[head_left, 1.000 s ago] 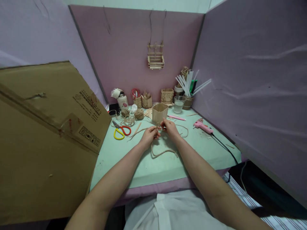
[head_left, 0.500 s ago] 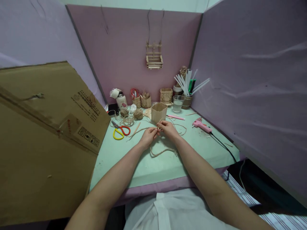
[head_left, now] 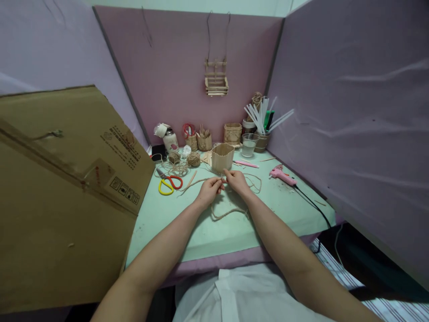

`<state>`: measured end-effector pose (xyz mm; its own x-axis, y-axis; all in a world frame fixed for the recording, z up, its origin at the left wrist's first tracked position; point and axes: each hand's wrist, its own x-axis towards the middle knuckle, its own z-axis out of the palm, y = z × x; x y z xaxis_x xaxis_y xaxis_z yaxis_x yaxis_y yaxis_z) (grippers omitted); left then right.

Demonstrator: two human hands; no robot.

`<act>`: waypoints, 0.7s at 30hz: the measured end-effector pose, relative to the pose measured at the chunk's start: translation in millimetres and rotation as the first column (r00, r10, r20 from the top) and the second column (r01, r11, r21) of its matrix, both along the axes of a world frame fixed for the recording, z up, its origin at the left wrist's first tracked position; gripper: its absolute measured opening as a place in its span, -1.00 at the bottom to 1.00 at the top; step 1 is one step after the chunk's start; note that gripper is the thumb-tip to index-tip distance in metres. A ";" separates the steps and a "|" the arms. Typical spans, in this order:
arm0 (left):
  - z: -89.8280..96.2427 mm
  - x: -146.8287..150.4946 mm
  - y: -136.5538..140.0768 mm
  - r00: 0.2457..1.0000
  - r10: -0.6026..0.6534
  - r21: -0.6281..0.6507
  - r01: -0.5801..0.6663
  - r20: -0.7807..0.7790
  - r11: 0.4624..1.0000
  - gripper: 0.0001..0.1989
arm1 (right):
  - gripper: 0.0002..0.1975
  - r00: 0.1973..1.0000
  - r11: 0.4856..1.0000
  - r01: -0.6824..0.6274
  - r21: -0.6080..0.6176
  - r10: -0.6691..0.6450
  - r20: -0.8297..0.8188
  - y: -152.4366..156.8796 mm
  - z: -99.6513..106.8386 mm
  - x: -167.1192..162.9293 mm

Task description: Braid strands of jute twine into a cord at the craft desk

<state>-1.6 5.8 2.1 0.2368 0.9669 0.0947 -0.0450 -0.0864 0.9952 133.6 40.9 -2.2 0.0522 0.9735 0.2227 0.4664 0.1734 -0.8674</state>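
My left hand (head_left: 211, 189) is closed in a pinch on jute twine (head_left: 231, 211), just in front of a pot made of wooden sticks (head_left: 223, 157). Close beside it, my right hand (head_left: 236, 180) pinches the same twine, the fingertips of both hands nearly meeting. One length of the twine trails left over the table, another loops below the hands, and thinner strands curl to the right. My fingers hide the stretch of twine between them.
Scissors (head_left: 170, 184) with red and yellow handles lie to the left, near twine balls (head_left: 193, 159). A pink glue gun (head_left: 283, 175) rests on the right with its cord. Behind stand a cup of liquid (head_left: 248, 146) and stick holders. A cardboard sheet (head_left: 67, 201) leans at left.
The right hand's fingers have shifted slightly on the twine, with both hands staying close together. The view has moved a little; everything on the table stays put.
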 end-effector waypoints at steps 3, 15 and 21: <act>-4.4 -3.1 6.1 0.994 0.110 0.010 -0.110 -0.004 0.994 -0.77 | -0.60 0.998 0.991 -0.059 0.121 0.062 -0.020 -2.2 1.6 -3.3; -14.5 -7.2 13.8 0.981 0.174 0.108 -0.164 -0.089 0.981 -0.80 | -0.87 0.968 0.917 -0.231 0.325 0.251 -0.018 -6.4 2.4 -8.2; -10.7 -7.9 12.9 0.988 0.127 0.023 -0.126 -0.090 0.992 -0.86 | -0.88 0.955 0.947 -0.263 0.182 0.283 -0.091 -5.7 3.4 -9.3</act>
<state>-9.5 18.6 -8.6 0.1212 0.9880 0.0954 0.0586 -0.1031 0.9929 124.3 35.2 1.1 -0.1755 0.9037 0.3907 0.2804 0.4263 -0.8601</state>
